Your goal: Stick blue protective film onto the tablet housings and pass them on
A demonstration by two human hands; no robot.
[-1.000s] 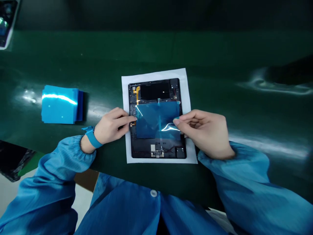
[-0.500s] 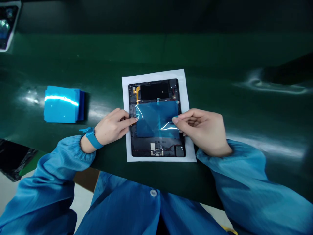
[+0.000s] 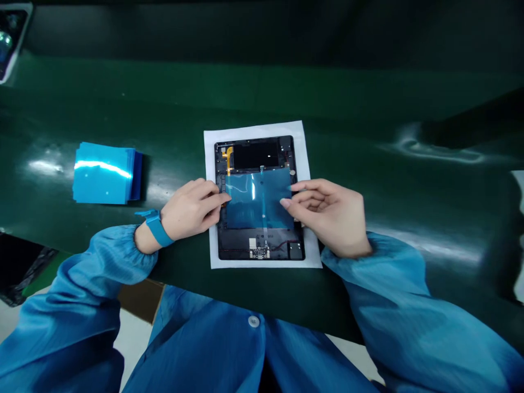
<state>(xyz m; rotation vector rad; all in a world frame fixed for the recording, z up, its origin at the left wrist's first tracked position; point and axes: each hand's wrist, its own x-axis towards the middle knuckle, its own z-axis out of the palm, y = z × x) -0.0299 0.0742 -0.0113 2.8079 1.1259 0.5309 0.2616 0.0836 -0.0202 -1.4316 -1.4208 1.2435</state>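
Right hand (image 3: pixel 333 215), left hand (image 3: pixel 192 207): one blue film (image 3: pixel 249 210) between, over one tablet (image 3: pixel 237 240).
My right's earlier pinch now spread; left's grip unclear.

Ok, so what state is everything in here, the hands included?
Tablet-like device: opened, inner parts showing
Blue film: spread over the device's middle
White sheet: flat, under the device
Stack of blue sheets: piled, edges uneven
Wrist strap: worn round the left wrist
Left hand: a fingertip at the film's left edge
Right hand: fingertips at the film's right edge, grip unclear
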